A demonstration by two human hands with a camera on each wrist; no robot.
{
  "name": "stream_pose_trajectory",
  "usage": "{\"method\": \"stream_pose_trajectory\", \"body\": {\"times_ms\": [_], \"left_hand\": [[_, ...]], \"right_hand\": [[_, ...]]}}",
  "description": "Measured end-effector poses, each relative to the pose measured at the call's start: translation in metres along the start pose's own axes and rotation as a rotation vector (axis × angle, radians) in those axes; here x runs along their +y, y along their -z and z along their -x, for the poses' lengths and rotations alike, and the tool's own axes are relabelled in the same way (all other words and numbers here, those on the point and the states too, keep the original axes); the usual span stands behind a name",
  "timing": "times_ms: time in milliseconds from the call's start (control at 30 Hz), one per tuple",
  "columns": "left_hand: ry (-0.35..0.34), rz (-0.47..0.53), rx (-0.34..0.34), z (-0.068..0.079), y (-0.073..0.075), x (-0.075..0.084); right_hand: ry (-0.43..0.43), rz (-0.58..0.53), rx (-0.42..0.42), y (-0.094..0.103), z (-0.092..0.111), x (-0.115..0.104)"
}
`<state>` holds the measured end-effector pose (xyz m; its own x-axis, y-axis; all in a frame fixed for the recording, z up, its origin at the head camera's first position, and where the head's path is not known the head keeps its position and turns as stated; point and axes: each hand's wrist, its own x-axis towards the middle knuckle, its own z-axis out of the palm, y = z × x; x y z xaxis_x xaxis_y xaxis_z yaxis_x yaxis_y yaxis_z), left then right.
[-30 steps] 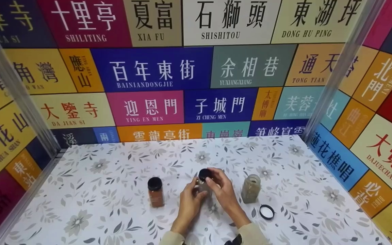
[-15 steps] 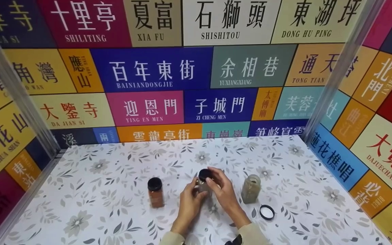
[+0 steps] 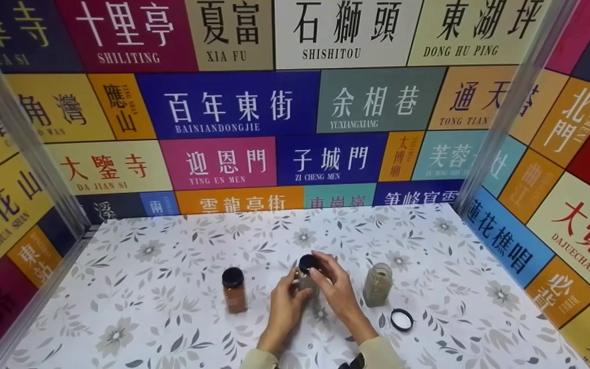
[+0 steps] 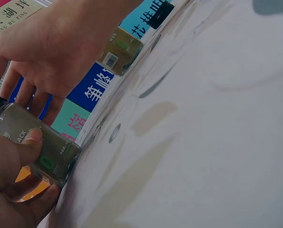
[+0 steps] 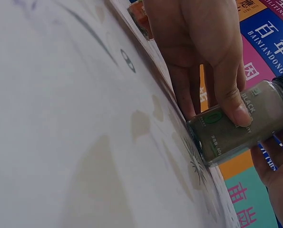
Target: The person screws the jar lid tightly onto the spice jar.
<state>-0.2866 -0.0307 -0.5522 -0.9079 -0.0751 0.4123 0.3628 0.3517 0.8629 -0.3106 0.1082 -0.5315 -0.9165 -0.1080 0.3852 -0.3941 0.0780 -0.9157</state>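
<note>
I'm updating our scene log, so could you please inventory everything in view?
Held jar: one, brownish contents, centre
Capped jar: one, reddish contents, left
Open jar: one, greenish contents, right
Loose lid: one, black and white, beside Open jar
Table: one, white floral, beneath
Sign panels: many, multicoloured, around
Posts: two, grey, back corners
Sleeves: two, beige, bottom edge
Left hand: one, on Held jar
Right hand: one, at its black lid

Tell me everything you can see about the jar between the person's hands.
The jar looks like clear glass, squarish, with grey-brown contents, green marks and pale print including "BLACK". A black cap tops it. It stands upright on the flowered tabletop; the left hand grips its body, the right hand pinches the cap.
</note>
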Motion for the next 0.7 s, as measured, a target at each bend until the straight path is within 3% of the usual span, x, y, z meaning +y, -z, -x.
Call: {"method": "stream_pose_trajectory", "body": {"times_ms": [700], "left_hand": [[0.009, 0.001, -0.016, -0.0003, 0.0015, 0.0009]], "right_hand": [[-0.004, -0.012, -0.002, 0.0001, 0.0, -0.0001]]}}
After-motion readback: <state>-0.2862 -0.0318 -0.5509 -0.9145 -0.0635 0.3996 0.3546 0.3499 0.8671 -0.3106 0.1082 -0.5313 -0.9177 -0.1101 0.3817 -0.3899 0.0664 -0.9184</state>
